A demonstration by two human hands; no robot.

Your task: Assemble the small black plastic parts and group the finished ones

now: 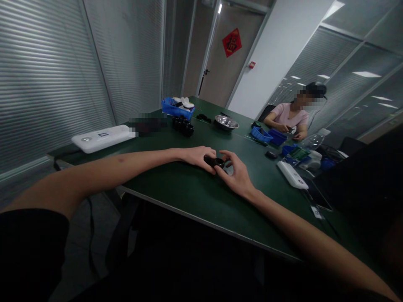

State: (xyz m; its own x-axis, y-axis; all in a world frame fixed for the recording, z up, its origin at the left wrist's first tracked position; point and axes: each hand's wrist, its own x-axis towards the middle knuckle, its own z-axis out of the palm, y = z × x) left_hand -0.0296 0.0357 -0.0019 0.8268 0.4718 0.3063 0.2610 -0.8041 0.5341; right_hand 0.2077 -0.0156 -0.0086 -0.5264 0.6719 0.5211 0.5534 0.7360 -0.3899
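Note:
Low over the near part of the green table, my left hand (199, 157) is closed round a small black part with a round hollow end (219, 162). Its exact kind is too dark and small to make out. From the right, my right hand (236, 174) has thumb and forefinger curled about the hollow end of the same part. Below the right fingers shows a small pale patch that I cannot identify. Beyond my hands, several black round parts (183, 126) stand grouped on the table.
A blue basket with white items (178, 110) and a steel bowl (226, 122) stand farther back. White devices lie at left (103, 138) and right (292, 175). Blue trays (261, 134) and a clear bottle (316, 139) are near a seated person (291, 117) handling something small.

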